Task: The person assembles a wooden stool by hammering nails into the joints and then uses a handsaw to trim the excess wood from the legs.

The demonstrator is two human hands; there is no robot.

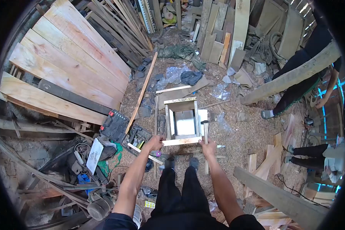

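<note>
A wooden box frame (pixel 196 119) stands before my feet, with a pale panel (pixel 184 122) showing inside it. Across its near side runs a light wooden strip (pixel 182 142). My left hand (pixel 155 143) is closed on the left end of this strip. At the strip's right end is my right hand (pixel 207 148), fingers curled, thumb side right at the wood. A hammer (pixel 206 132) points away from me, its dark head beside the frame and its light handle running down into my right hand.
An open tool case (pixel 119 124) with tools lies left of the frame. Wide planks (pixel 71 57) lean at the left. A slanting post (pixel 291 76) stands at the right, near a standing person (pixel 295 69). Another person (pixel 314 155) is lower right. A thick board (pixel 280 197) juts in below.
</note>
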